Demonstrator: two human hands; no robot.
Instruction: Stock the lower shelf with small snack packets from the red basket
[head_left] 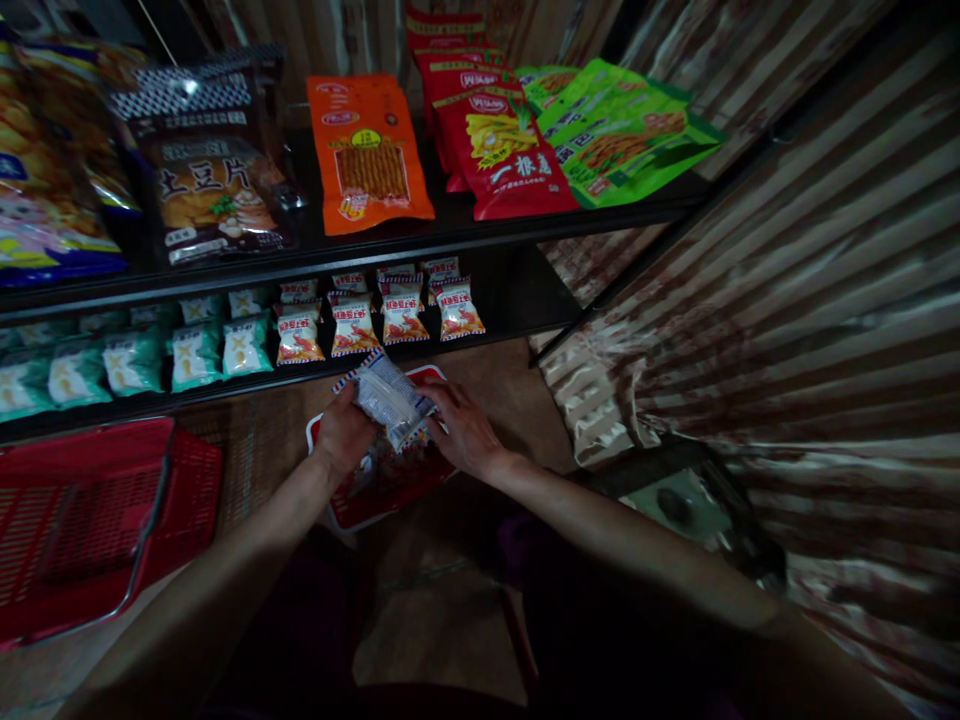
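Note:
A small snack bag, its printed silver back facing up, is held over a red basket with a white rim. My left hand grips the bag's left end, fingers wrapped under it. At the right end, my right hand pinches the bag's edge between thumb and fingers. Inside the basket, below the bag, lie more small packets, dim and partly covered by my hands. Just ahead, on the lower shelf, stand small orange-and-white snack bags in rows.
Teal-and-white packets fill the lower shelf's left part. Above, the upper shelf carries brown potato-chip bags, an orange bag, red bags and green bags. A red shopping basket sits at left; a pleated curtain hangs right.

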